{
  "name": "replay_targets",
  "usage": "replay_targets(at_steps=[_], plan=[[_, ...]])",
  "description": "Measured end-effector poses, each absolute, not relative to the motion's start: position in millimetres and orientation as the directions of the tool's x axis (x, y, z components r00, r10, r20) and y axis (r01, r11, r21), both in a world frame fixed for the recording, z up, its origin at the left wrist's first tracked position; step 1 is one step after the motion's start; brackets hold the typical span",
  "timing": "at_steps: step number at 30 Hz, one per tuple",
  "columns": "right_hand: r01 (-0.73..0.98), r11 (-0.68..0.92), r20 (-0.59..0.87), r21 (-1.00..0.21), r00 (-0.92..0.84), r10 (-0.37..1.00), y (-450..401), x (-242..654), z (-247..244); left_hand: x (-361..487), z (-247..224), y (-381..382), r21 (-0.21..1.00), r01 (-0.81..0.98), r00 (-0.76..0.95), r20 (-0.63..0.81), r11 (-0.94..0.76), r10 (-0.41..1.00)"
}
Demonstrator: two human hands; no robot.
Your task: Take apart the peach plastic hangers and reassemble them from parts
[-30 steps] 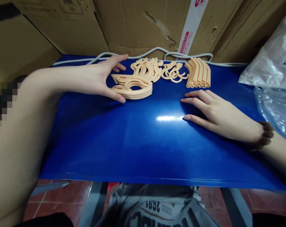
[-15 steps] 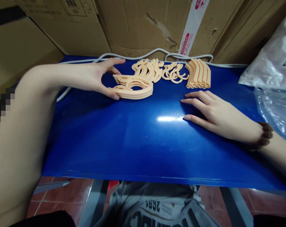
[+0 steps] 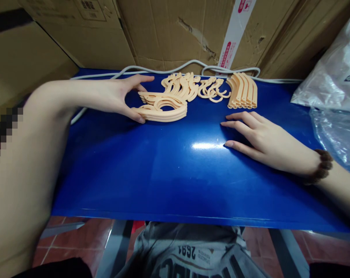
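Note:
My left hand point(image 3: 117, 94), fingers spread, is at the left end of a stack of curved peach plastic hanger pieces point(image 3: 166, 116). Its thumb touches the front edge of the stack; the index finger sticks out above the table and the other fingers are partly hidden behind. My right hand point(image 3: 254, 133) rests palm down on the blue table point(image 3: 163, 173), fingers apart and holding nothing. Just beyond it stands a row of curved peach hanger arms point(image 3: 242, 92). Loose hanger hooks point(image 3: 213, 90) lie left of that row, beside a pile of wavy peach pieces point(image 3: 180, 85).
Along the table's back edge runs a white cable point(image 3: 163, 72), with cardboard boxes point(image 3: 169, 34) behind it. A clear plastic bag point(image 3: 331, 85) takes up the right end. Red floor tiles point(image 3: 76, 247) show below the front edge.
Almost nothing differs. My left hand has shifted very slightly at the stack, while the hanger pieces and my right hand stay in place.

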State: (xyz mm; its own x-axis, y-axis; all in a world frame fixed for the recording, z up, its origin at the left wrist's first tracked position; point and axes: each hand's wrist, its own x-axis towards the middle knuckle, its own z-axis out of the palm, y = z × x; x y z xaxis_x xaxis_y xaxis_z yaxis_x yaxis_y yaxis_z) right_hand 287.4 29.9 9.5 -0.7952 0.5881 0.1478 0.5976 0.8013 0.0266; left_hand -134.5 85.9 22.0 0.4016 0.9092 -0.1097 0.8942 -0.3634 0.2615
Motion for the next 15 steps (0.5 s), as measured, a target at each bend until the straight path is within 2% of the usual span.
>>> replay_targets(at_steps=[15], plan=[[0.600,0.800,0.135,0.024,-0.795,0.592,29.2,286.4,9.2,-130.5,25.9,83.5,0.261,0.890,0.410,-0.101,-0.373,0.907]])
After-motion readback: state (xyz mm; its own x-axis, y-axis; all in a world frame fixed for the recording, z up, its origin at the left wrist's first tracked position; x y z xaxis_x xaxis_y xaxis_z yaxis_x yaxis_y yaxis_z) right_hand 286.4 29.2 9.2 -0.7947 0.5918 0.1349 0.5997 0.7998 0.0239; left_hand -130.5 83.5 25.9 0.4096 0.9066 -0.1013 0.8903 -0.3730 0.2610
